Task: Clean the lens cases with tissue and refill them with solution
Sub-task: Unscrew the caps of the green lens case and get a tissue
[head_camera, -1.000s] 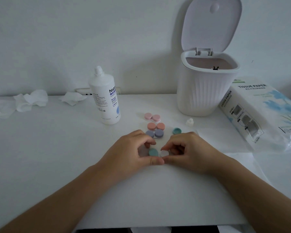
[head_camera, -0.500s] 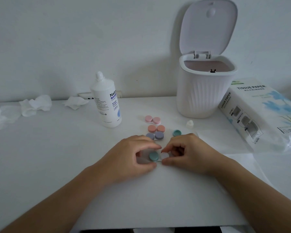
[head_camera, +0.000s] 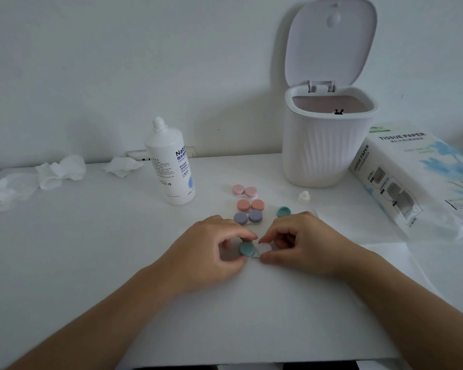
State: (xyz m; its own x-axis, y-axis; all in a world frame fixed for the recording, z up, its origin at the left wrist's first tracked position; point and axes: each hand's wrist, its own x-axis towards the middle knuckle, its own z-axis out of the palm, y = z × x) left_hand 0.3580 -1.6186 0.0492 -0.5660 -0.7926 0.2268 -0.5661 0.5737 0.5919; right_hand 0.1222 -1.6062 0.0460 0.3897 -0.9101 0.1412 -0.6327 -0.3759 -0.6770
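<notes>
Teal-capped lens case [head_camera: 254, 251] between hands

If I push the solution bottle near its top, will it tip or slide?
The solution bottle would probably tip: it stands tall on a narrow base. Its nozzle looks uncapped, and a small white cap lies apart from it, so it may spill. Its fill level cannot be seen, so its weight is uncertain.

Four double-well plastic lens cases [head_camera: 247, 192] were present: one pink, one orange [head_camera: 250, 205], one purple [head_camera: 247, 217], one teal-capped [head_camera: 254, 249]. One loose teal cap [head_camera: 283, 211], one white solution bottle [head_camera: 171, 164], one white ribbed bin [head_camera: 329, 140], one tissue paper pack [head_camera: 417, 180], three crumpled white tissues [head_camera: 62, 170].
</notes>
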